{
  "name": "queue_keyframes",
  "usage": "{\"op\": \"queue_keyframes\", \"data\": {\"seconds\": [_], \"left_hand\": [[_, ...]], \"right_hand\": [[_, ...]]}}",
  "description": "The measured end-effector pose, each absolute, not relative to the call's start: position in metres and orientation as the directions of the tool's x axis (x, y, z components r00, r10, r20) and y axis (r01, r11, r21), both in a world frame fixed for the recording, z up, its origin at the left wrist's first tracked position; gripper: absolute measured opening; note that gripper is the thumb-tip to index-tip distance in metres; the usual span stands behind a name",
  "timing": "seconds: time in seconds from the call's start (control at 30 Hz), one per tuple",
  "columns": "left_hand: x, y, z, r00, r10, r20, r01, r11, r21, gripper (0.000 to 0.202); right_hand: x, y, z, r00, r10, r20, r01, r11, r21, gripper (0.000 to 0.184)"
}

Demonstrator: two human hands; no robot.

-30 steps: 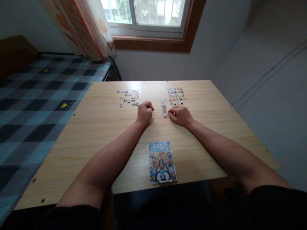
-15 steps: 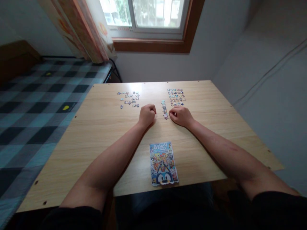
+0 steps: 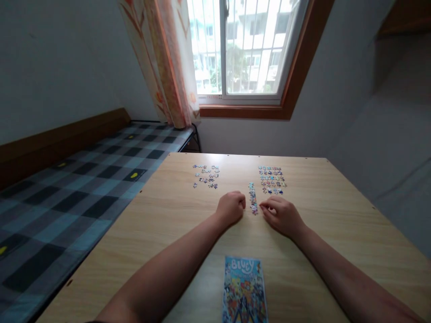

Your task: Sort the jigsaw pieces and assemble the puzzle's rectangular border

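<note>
A narrow strip of joined jigsaw pieces (image 3: 253,198) lies on the wooden table between my two hands. Just left of it rests my left hand (image 3: 231,207), curled into a fist; whatever is inside, if anything, is hidden. My right hand (image 3: 281,214) is on the other side, thumb and fingertips drawn together close to the strip's near end. I cannot make out a piece between them. Rows of loose jigsaw pieces (image 3: 271,172) lie beyond my right hand. A looser group of pieces (image 3: 209,180) sits beyond my left hand.
A Bluey picture sheet (image 3: 244,287) lies between my forearms, cut off by the bottom of the view. The table (image 3: 161,224) reaches toward a wall with a window (image 3: 252,54). A bed with a checked cover (image 3: 101,179) stands to the left, beside a curtain (image 3: 171,67).
My view has tilted up and turned left, so the table sits lower and farther right. Both hands keep nearly the same places beside the strip.
</note>
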State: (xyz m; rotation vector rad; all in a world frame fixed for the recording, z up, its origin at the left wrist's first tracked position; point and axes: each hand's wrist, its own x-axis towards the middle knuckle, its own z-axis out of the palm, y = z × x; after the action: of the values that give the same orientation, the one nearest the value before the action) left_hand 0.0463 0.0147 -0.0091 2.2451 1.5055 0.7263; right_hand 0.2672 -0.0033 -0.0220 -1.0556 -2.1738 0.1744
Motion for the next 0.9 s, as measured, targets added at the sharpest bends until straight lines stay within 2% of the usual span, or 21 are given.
{"op": "queue_keyframes", "data": {"seconds": [0.13,0.3,0.37,0.7,0.9], "left_hand": [[0.047,0.013,-0.007,0.348,0.915,0.203,0.798,-0.403,0.449,0.024],[0.054,0.003,-0.004,0.444,0.870,0.215,0.850,-0.485,0.205,0.017],[0.057,-0.001,-0.003,0.444,0.873,0.201,0.868,-0.475,0.144,0.014],[0.044,0.009,-0.006,0.270,0.948,0.169,0.956,-0.284,0.068,0.021],[0.032,0.019,0.003,0.194,0.938,0.288,0.979,-0.205,0.009,0.026]], "right_hand": [[0.265,-0.003,-0.022,-0.434,0.737,0.519,0.625,0.661,-0.416,0.017],[0.266,-0.002,-0.023,-0.419,0.748,0.515,0.607,0.652,-0.454,0.017],[0.266,-0.002,-0.023,-0.416,0.752,0.511,0.603,0.649,-0.465,0.017],[0.266,-0.003,-0.022,-0.414,0.772,0.482,0.590,0.631,-0.504,0.018],[0.267,-0.003,-0.021,-0.410,0.767,0.493,0.573,0.638,-0.515,0.017]]}}
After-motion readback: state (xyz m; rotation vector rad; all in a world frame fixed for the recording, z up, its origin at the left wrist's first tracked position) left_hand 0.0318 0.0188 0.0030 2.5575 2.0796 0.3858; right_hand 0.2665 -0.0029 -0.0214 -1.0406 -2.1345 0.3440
